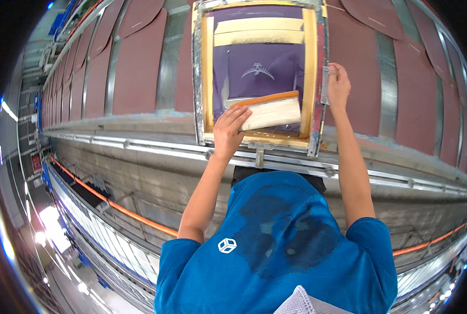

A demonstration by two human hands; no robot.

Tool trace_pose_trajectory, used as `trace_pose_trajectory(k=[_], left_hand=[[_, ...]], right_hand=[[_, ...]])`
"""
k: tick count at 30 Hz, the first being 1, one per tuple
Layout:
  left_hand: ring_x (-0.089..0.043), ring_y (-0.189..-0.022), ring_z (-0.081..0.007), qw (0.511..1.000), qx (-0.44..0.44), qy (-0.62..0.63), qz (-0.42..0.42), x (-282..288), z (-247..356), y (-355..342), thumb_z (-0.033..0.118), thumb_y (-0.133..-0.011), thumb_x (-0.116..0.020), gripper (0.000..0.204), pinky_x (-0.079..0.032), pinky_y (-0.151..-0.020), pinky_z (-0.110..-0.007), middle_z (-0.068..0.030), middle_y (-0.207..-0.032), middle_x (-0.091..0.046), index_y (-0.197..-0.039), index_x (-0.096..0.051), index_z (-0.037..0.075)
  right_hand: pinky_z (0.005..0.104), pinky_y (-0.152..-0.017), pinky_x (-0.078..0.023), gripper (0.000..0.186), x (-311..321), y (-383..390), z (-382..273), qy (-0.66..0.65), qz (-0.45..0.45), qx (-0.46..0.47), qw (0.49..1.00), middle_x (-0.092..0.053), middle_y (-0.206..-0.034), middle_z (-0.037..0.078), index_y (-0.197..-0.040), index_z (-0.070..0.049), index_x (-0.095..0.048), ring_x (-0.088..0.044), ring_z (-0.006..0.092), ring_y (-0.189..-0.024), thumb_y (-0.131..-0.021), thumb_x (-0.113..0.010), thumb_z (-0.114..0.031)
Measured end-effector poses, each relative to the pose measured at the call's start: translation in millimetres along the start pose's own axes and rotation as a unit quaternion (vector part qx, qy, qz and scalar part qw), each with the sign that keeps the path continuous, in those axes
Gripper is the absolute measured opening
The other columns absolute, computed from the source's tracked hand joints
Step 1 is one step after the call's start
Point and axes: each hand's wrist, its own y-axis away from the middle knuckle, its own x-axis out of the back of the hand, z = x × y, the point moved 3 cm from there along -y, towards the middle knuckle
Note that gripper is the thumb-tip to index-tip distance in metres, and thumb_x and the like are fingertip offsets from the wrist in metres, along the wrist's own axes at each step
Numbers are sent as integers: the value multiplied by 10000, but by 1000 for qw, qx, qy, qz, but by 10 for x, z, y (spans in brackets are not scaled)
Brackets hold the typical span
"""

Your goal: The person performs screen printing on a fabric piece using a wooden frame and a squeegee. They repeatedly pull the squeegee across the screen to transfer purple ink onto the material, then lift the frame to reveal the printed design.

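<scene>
A rectangular screen frame point(312, 42) with yellowish taped borders holds a purple mesh point(257, 57) bearing a pale curved design. My left hand point(229, 132) is closed on the left end of a squeegee point(273, 112) with a light wooden handle and an orange blade, lying slightly slanted across the lower part of the screen. My right hand point(338, 89) grips the frame's right side at a metal bracket point(324, 86), its fingers bent over it.
Maroon cut panels point(139, 78) lie in a row on a long table either side of the frame. A metal rail point(139, 144) runs along the near edge, with an orange bar point(115, 206) lower behind me. Ceiling lights show at far left.
</scene>
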Motion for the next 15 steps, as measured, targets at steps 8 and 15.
trace_pose_trajectory(k=[8,15], left_hand=[[-596,-1242,-280,993,-23,-28,-108,177,-285,-43,-76,-618,-726,637,-466,-1065,-427,-56,-1282,-672,-1219,-703,133],[-571,-1260,-266,988,-44,-32,-143,26,-301,348,-34,-666,-694,615,-412,-1100,-468,-20,-1327,-641,-1250,-666,160]], right_hand=[[397,-763,-507,249,-68,-172,-138,32,1,-49,998,-696,-899,154,-1093,-78,-684,-669,295,-801,-1011,-557,-276],[390,-779,-500,258,-134,-315,103,90,-3,-58,994,-681,-901,154,-1125,-105,-691,-651,274,-804,-1001,-565,-294]])
